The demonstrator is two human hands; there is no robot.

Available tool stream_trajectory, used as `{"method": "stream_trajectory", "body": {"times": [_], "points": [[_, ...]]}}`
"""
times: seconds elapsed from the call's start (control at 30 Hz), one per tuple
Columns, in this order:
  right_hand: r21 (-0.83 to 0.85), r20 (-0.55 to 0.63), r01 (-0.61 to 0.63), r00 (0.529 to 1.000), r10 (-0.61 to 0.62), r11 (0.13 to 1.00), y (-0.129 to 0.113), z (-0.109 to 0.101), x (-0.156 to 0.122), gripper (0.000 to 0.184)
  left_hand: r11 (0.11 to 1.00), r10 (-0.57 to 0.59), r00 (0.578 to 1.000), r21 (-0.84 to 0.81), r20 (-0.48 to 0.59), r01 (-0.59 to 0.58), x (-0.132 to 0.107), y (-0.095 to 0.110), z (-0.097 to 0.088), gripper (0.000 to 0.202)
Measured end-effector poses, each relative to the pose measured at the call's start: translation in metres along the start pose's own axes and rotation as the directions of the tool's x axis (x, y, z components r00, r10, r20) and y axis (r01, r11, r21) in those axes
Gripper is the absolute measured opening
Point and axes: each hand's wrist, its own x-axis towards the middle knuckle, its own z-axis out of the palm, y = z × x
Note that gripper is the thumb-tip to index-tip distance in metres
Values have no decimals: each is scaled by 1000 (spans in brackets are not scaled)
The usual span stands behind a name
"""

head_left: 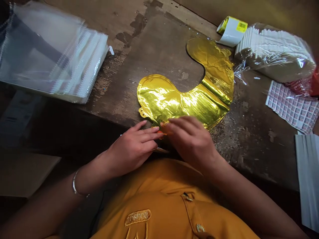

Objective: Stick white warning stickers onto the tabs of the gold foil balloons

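A shiny gold foil balloon, flat and curved like a hook, lies on the dark table at its near edge. My left hand is at the balloon's near side, its thumb and fingers closing on the foil edge by a small orange patch. My right hand curls over the same edge from the right, its fingertips meeting the foil close to the left fingertips. What lies under the right fingers is hidden. A small gold tab with holes sticks out of the balloon's left side.
A stack of clear plastic sleeves lies at the left. At the right are a label roll, a plastic bag of white sticks, a sticker sheet and grey-white strips. The worn table ends just before my body.
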Motion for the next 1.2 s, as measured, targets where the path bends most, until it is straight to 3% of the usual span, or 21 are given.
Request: {"method": "stream_trajectory", "body": {"times": [0.07,0.23,0.3,0.37,0.47,0.63,0.77,0.87,0.97,1.03,1.1,1.2], "points": [[17,75,89,993,-90,996,-5,3,-8,30,997,-18,998,-79,-52,13,-4,-1,1,14],[-61,-25,117,993,-119,991,-5,15,-10,26,968,-96,978,-244,-184,50,-11,1,-1,13],[8,-25,24,999,-23,1000,-3,15,-4,21,972,-126,973,-220,-195,82,-11,3,-4,13],[125,1,-147,989,148,981,-1,11,5,16,982,-143,967,-153,-211,112,-9,5,-7,11],[303,120,-379,925,360,874,5,3,17,21,990,-141,965,-46,-220,134,-4,5,-12,8],[445,350,-578,816,461,684,16,-8,31,45,995,-90,977,31,-192,98,9,8,-18,8],[442,426,-639,767,480,629,22,-8,40,44,994,40,997,102,-64,-34,21,10,-17,14],[431,355,-607,795,492,668,22,-4,40,42,991,91,992,89,84,-98,28,4,-12,17],[434,161,-550,827,539,713,17,-1,29,36,996,69,988,52,139,-77,30,-3,-8,18],[378,58,-445,886,459,812,13,0,18,29,998,36,986,51,162,-45,30,-5,-7,22],[247,60,-323,946,318,914,8,-1,7,45,998,23,985,54,173,-32,30,-5,-6,24],[109,165,-244,960,225,964,1,-5,-1,46,998,19,985,52,173,-29,29,-4,-6,23]]}}
